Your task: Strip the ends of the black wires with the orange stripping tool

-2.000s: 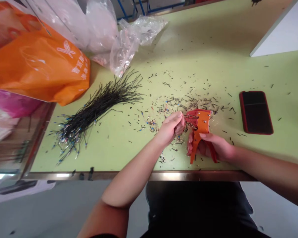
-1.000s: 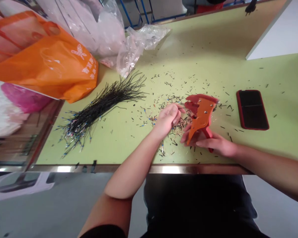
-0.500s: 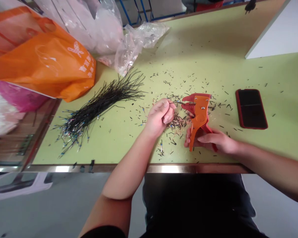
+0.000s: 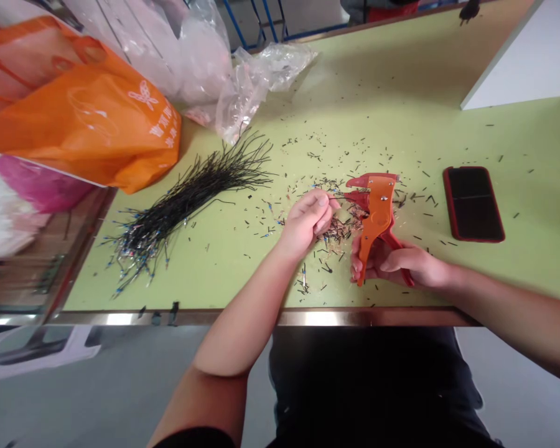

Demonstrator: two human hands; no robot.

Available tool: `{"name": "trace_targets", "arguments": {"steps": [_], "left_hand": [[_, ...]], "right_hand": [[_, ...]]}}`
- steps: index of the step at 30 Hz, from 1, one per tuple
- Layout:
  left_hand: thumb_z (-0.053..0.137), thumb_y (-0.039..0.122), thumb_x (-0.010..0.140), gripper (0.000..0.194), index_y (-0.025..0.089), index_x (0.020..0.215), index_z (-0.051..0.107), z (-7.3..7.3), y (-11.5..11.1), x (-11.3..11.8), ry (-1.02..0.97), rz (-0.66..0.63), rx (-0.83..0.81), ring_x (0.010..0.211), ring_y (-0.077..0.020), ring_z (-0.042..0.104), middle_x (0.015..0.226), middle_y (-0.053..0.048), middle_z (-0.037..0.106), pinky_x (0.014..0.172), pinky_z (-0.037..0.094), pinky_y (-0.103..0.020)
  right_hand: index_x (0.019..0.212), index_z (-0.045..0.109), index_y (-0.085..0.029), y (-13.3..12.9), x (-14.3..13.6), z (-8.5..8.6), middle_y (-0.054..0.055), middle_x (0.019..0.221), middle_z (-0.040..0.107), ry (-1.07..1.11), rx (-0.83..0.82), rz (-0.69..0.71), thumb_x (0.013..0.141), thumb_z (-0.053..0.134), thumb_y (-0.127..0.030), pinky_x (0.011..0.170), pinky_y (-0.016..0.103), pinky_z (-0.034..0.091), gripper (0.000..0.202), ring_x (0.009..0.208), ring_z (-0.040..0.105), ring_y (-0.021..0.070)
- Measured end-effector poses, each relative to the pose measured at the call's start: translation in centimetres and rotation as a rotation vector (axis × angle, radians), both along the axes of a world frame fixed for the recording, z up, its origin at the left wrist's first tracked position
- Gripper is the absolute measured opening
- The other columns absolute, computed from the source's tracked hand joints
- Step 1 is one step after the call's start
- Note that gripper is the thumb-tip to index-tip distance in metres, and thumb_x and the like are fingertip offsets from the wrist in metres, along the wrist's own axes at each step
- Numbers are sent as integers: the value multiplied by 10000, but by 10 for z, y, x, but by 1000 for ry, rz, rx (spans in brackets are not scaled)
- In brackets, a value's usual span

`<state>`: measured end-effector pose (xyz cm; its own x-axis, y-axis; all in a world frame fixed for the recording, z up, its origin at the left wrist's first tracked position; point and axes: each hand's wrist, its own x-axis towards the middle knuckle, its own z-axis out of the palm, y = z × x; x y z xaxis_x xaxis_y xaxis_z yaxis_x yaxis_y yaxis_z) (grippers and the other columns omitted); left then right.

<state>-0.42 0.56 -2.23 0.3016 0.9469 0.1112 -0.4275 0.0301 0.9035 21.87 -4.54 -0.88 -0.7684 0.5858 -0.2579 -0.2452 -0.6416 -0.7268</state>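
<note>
My left hand [image 4: 310, 216] is closed in a pinch on a thin black wire [image 4: 338, 198], whose end points at the jaws of an orange and red wire stripper [image 4: 379, 208]. Wrapped around the stripper's handles, my right hand [image 4: 392, 260] holds it upright over the table. Its red jaws stand apart at the left side of the tool; whether the wire tip lies between them is hard to make out. Beneath both hands is a scatter of black insulation bits and copper strands [image 4: 338, 231]. To the left lies a large bundle of black wires [image 4: 191, 190] with blue-marked ends.
A phone in a red case [image 4: 474, 204] lies at the right of the green table [image 4: 401, 106]. An orange bag [image 4: 121, 130] and clear plastic bags [image 4: 247, 87] occupy the back left. A white panel [image 4: 536, 59] stands at the back right.
My left hand has shifted slightly right with the wire, closer to the stripper. The stripper's jaws are spread wider, and the tool has moved a little to the right.
</note>
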Motion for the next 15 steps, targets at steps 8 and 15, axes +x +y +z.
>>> {"name": "trace_targets", "arguments": {"steps": [8, 15], "left_hand": [[790, 579, 878, 390, 207, 864, 674, 0, -1, 4, 5, 33, -32, 415, -55, 236, 489, 106, 338, 437, 212, -190], [741, 566, 926, 374, 207, 850, 667, -3, -1, 3, 55, 40, 35, 424, -61, 266, 503, 98, 356, 445, 233, -200]], "right_hand": [[1028, 635, -193, -7, -2, -2, 46, 905, 683, 84, 31, 60, 739, 635, -203, 833, 388, 494, 289, 867, 641, 228], [947, 615, -165, -8, -4, -6, 10, 755, 565, 128, 49, -40, 908, 659, -311, 696, 342, 431, 157, 697, 550, 180]]}}
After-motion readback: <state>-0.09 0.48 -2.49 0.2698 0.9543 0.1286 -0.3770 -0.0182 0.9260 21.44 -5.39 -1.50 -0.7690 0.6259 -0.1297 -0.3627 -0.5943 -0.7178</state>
